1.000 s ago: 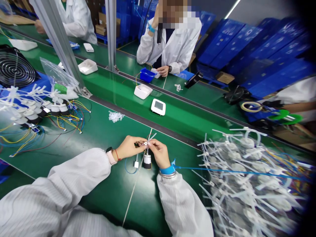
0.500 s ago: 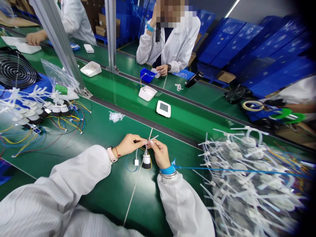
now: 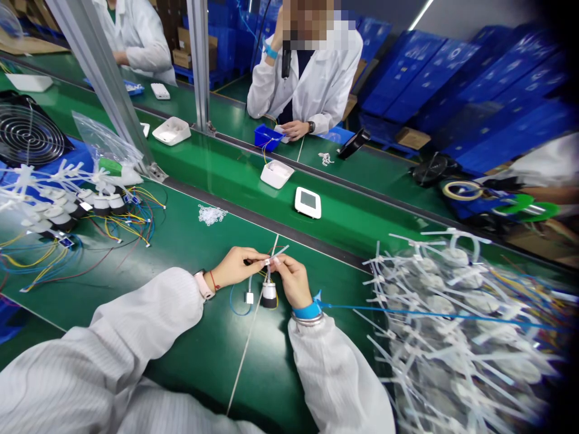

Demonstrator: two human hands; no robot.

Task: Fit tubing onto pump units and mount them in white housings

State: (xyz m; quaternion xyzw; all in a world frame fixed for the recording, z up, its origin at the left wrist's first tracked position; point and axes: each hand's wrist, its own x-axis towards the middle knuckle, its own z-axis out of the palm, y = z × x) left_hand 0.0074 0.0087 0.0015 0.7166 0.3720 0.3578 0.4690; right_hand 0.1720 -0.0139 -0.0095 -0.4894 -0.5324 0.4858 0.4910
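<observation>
Since the earlier frame, the white plastic cable tie has barely shifted, while the white open plastic housing and the white rectangular screened device have ridden rightward along the far green conveyor belt. From here, I see the tie held in the air over the near green conveyor belt, with the fingertips of both hands meeting on it. My left hand and right hand are both closed in a tight pinch, though the fingers hide exactly how the tie is seated. A thin stem drops from the pinch to a white cylindrical unit with a black base, which sits on the belt just below. A looped blue wire with a small white connector lies just to its left. I judge this to be fine fastening work at the fingertips, and the next move calls for a steady pinch. Bundled white units bristling with cable ties are heaped to the right, and more units with colored wires lie to the left.
</observation>
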